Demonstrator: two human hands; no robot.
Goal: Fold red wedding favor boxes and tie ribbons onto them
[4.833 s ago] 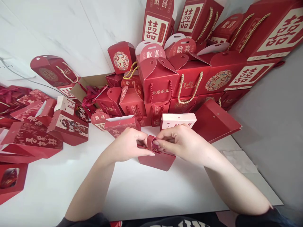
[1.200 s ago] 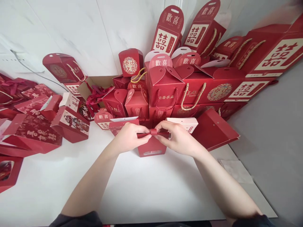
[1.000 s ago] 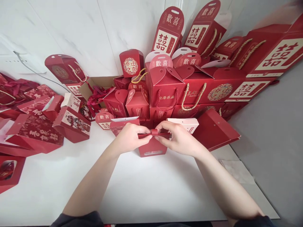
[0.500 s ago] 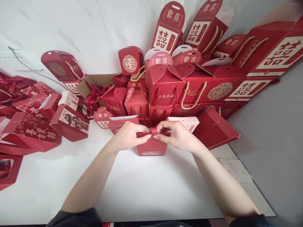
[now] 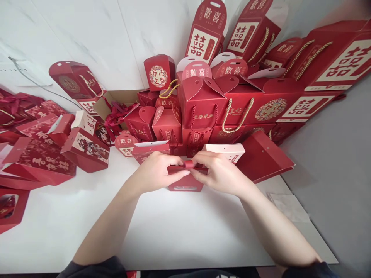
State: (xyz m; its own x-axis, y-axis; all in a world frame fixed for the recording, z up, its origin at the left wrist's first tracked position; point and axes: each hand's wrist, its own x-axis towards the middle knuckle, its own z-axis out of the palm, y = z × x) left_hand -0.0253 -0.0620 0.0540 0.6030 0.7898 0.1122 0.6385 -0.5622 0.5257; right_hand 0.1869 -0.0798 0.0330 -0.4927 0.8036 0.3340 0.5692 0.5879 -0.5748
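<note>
Pinching a red ribbon (image 5: 189, 164) at the top edge of a small red box (image 5: 185, 184), the left hand (image 5: 158, 170) and right hand (image 5: 218, 172) meet thumb to fingers from either side; the fingers partly hide the exact grip. The box stands on the white tabletop (image 5: 174, 231), its windowed front toward the person. Between the forearms, open tabletop runs from the box to the near edge, and another wide strip lies left of the left forearm, reaching the red boxes (image 5: 87, 150) there. Behind the hands, room is tight: a patterned box (image 5: 150, 150) and a white-topped box (image 5: 228, 148) stand just beyond, backed by stacked gift boxes (image 5: 204, 102). A large red bag (image 5: 261, 158) bounds the right, near the grey wall (image 5: 333, 173).

Compared with the earliest frame, the box has turned, bringing its window into view; since half a second ago, the ribbon has dropped slightly.
</note>
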